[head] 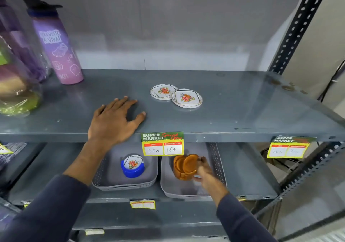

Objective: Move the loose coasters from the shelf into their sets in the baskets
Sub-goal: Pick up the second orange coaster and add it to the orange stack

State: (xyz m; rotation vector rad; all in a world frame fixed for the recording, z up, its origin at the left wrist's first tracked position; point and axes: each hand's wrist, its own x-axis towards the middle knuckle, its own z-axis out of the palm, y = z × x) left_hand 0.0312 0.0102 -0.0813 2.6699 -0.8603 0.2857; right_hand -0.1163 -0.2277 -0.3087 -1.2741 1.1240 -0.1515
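Glazed white floral coasters (176, 95) look stiff and chippable; we'd pinch their rims, left hand (113, 121) splayed flat, right hand (204, 170) fingers gripping a brown coaster (189, 164).

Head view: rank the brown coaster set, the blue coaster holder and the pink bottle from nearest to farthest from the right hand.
1. Brown coaster set: in the right basket, touched by the right hand.
2. Blue coaster holder: in the left basket, lower shelf.
3. Pink bottle: upper shelf, far left.
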